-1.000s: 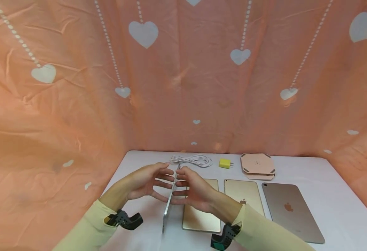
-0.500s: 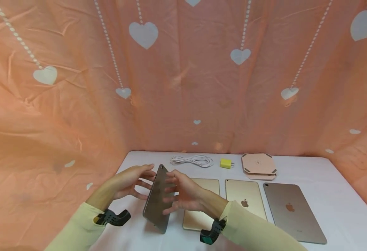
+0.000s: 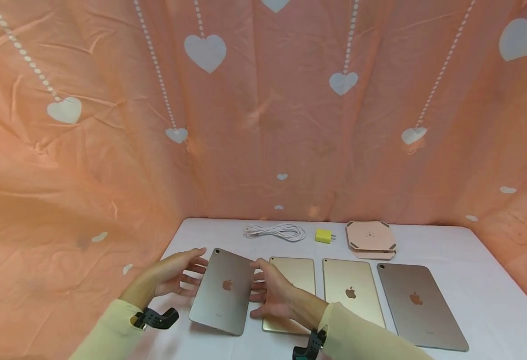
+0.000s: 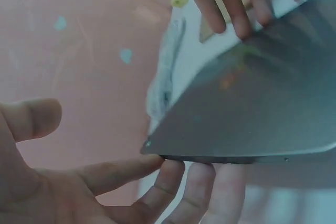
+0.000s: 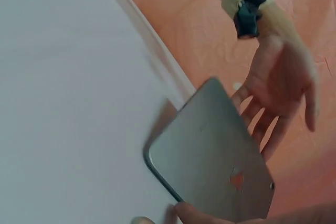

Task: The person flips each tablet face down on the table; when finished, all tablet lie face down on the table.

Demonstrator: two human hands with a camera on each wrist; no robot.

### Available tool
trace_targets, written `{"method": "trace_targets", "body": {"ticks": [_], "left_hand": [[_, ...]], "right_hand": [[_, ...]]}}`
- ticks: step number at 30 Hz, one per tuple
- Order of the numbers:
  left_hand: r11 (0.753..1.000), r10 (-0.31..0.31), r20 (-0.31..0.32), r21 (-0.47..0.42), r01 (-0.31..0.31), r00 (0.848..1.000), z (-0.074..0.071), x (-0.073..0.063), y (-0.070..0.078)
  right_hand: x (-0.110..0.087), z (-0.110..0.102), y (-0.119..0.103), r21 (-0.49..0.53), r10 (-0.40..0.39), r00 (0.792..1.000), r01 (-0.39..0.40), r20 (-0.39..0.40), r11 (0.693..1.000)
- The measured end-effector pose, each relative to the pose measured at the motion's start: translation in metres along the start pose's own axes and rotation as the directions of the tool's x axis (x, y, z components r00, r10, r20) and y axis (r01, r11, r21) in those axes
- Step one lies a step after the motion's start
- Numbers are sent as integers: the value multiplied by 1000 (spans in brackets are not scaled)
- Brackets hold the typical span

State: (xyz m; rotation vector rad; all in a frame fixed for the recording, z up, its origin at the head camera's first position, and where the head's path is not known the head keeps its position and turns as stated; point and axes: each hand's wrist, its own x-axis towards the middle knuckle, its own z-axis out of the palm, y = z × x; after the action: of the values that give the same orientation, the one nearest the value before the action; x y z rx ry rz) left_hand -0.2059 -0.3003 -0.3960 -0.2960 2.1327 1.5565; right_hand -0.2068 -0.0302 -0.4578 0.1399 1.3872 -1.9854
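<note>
A grey tablet [image 3: 222, 290] is tilted over the left part of the table, its back with the apple logo facing up. My left hand [image 3: 177, 276] is at its left side, and in the left wrist view the extended fingers [image 4: 176, 182] touch the edge while the thumb stands away. My right hand [image 3: 276, 295] is at the opposite edge, fingers extended along it. Between the two hands the tablet [image 5: 210, 156] is supported; its screen side is hidden. Only fingertips [image 5: 197, 214] of the right hand show in the right wrist view.
To the right lie a gold tablet [image 3: 292, 270], partly covered by my right hand, another gold tablet [image 3: 351, 280] and a grey tablet [image 3: 421, 305]. Behind them are a coiled white cable [image 3: 277, 231], a yellow charger plug [image 3: 323, 236] and a pink octagonal stand [image 3: 371, 237].
The tablet has turned from edge-on to showing its back and tilted down toward the table. Both hands shifted left with it, then the right hand moved slightly back right.
</note>
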Motion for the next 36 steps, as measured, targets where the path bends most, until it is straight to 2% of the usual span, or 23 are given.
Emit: {"method": "trace_targets", "body": {"ticks": [7, 14, 21, 24, 27, 29, 32, 34, 36], "left_hand": [[996, -44, -30, -81, 41, 999, 4, 18, -27], [997, -56, -32, -62, 54, 998, 14, 28, -31], [999, -17, -22, 45, 18, 1000, 28, 33, -26], [989, 0, -60, 147, 9, 998, 30, 35, -22], [965, 45, -115, 261, -14, 992, 29, 35, -19], [949, 92, -157, 313, -39, 983, 26, 34, -17], [926, 187, -202, 362, -104, 961, 18, 27, -13], [891, 277, -231, 424, -160, 933, 13, 20, -7], [831, 380, -256, 516, -207, 889, 6, 9, 2]], "right_hand": [[-5, 5, 4, 4, -70, 997, 70, -29, 998], [-8, 4, 2, 4, -73, 997, 73, -40, 997], [-12, -3, -5, 29, -58, 998, 58, -12, 998], [-15, -10, -7, 17, -63, 998, 63, 25, 998], [-22, -23, -10, -24, -80, 995, 82, 53, 996], [-33, -36, -14, -80, -104, 991, 110, 79, 991], [-57, -61, -25, -180, -168, 979, 187, 118, 966], [-77, -82, -37, -245, -224, 962, 257, 155, 935], [-99, -104, -51, -298, -289, 940, 333, 183, 895]]}}
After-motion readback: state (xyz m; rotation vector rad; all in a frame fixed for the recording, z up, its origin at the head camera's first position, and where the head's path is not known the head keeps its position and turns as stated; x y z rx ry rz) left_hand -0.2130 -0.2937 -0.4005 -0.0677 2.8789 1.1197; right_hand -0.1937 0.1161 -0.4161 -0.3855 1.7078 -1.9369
